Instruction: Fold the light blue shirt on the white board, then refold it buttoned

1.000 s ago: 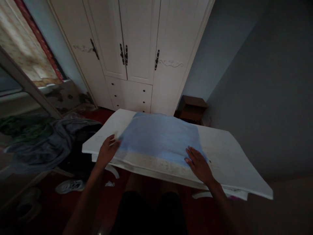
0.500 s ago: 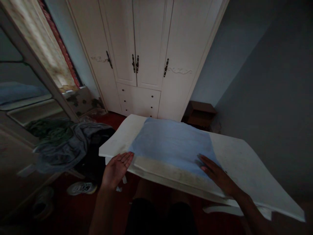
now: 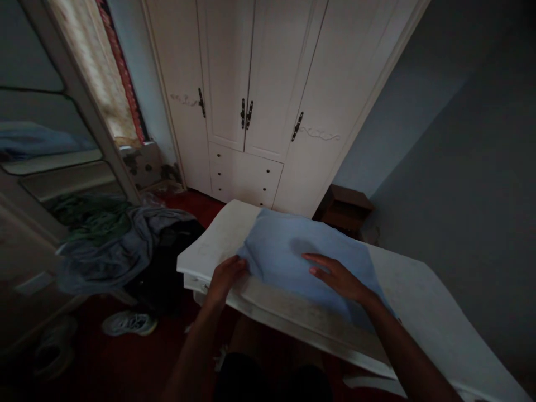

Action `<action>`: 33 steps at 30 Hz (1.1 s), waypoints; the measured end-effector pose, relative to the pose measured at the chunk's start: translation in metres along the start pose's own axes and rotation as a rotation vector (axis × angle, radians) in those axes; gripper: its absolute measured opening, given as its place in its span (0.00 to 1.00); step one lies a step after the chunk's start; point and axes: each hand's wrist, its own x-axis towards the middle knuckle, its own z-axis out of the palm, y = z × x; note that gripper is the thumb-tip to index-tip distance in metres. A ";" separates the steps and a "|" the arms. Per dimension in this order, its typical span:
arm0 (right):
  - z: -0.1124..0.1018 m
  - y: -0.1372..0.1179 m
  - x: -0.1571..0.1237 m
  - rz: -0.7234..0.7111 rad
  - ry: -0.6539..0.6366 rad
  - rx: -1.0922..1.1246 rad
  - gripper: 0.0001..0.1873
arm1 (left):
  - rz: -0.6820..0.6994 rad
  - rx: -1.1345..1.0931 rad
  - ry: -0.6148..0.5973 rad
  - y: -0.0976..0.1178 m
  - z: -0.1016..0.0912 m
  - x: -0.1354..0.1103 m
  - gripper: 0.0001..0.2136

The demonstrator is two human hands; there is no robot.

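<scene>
A light blue cloth (image 3: pixel 285 245) lies spread over the middle of a white table (image 3: pixel 410 279). At the cloth's near left corner, my left hand (image 3: pixel 228 276) has its fingers closed on the edge, and small folds run from there. My right hand (image 3: pixel 339 276) is over the cloth's middle right, fingers stretched out and apart, holding nothing. Whether its fingertips touch the fabric I cannot tell.
A white wardrobe (image 3: pixel 268 78) stands behind the table. Left of it are heaped clothes (image 3: pixel 109 245), a mirror frame (image 3: pixel 79 84) and a sneaker (image 3: pixel 129 323) on the red floor. A brown cabinet (image 3: pixel 349 204) stands at the back right.
My left hand has turned over from palm up and closed on the cloth's corner, wrinkling it. My right hand has moved left across the cloth. The view has shifted slightly.
</scene>
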 end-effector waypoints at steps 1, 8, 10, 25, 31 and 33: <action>0.001 -0.009 0.011 -0.031 -0.031 0.005 0.27 | 0.040 0.103 0.008 -0.002 0.000 0.004 0.10; 0.017 -0.059 0.071 -0.202 -0.200 -0.026 0.27 | 0.416 0.562 0.183 -0.019 0.007 0.006 0.28; 0.021 -0.061 0.085 -0.218 -0.247 -0.032 0.27 | 0.482 0.618 0.244 -0.022 0.011 0.002 0.31; 0.041 -0.024 0.135 -0.119 -0.337 0.115 0.25 | 0.220 0.481 0.238 0.002 -0.003 0.042 0.14; 0.052 -0.017 0.163 -0.157 -0.279 0.120 0.20 | -0.095 -0.123 0.025 0.013 0.003 0.034 0.17; 0.054 -0.015 0.176 -0.148 -0.179 0.092 0.16 | -0.164 -0.161 -0.048 0.014 0.006 0.029 0.15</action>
